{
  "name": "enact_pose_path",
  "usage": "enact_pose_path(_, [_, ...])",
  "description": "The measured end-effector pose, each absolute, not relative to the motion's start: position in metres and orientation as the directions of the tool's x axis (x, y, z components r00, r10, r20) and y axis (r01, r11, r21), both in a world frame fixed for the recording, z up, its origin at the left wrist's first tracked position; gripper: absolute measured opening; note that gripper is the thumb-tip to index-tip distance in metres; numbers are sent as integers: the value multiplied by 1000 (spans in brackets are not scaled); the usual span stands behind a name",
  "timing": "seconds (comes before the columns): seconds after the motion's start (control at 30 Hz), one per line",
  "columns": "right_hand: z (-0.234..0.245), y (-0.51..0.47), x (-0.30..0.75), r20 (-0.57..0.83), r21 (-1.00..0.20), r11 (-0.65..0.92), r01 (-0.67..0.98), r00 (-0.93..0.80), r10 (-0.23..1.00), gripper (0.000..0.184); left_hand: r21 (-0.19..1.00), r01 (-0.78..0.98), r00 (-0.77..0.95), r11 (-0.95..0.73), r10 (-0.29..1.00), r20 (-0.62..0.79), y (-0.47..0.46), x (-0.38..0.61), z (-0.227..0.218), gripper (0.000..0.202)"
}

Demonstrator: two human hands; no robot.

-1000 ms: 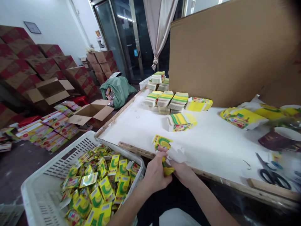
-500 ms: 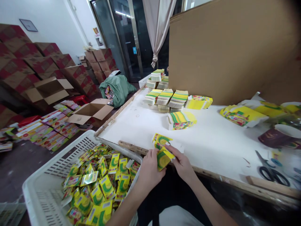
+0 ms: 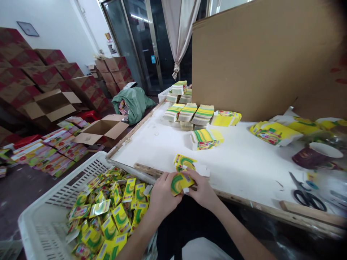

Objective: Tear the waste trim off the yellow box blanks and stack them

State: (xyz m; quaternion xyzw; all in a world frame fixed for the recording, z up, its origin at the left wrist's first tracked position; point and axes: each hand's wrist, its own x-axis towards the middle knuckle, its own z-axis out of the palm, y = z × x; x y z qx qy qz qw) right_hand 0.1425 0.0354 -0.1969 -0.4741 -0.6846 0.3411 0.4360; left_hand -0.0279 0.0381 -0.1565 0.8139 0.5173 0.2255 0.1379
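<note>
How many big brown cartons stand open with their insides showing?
2. The nearer carton is left of the worktable, just beyond the white basket; the farther carton is behind it to the left, before the stacked red-marked boxes. Others may be hidden behind those.

White wall point(image 3: 61, 30); dark glass door point(image 3: 137, 45) with bright light streak point(image 3: 139, 18); pale knotted curtain point(image 3: 179, 30); dark floor point(image 3: 11, 196).

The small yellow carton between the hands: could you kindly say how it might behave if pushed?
The yellow carton is probably light, being small against the left hand and right hand. Its thin white flap suggests paperboard, likely to crease under a firm push. Its flat, straight-edged face makes rolling seem unlikely.
</note>
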Motion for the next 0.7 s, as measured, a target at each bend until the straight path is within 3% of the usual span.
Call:
enact_pose_path(0.1, [-209,49,142,264,-802,232,551,-21,964,59,341,875,299,-344,937,179,41,-68,-166,40])
enact_pose_path(0.13, [-213,55,146,270,-714,143,685,81,959,50,257,915,268,-311,945,189,42,-85,-172,40])
enact_pose_path(0.2, [-221,66,155,278,-619,44,784,166,946,33,162,964,158,-208,947,279,45,-114,-184,50])
enact_pose_path(0.27, [-227,74,162,275,-580,17,814,176,945,20,283,933,149,-221,956,254,45,-129,-195,56])
enact_pose_path(0.37, [-229,78,165,273,-543,0,840,176,946,14,610,755,245,-241,966,79,43,-116,-206,50])
enact_pose_path(0.5, [-217,72,164,273,-541,25,841,148,951,11,900,434,366,-36,920,-139,46,-66,-209,46])
enact_pose_path(0.6, [-201,59,160,284,-562,117,819,59,957,14,987,57,409,150,898,-160,57,-26,-206,51])
enact_pose_path(0.7, [-188,45,154,281,-640,194,743,-9,960,13,901,-399,323,170,946,-35,69,10,-195,40])
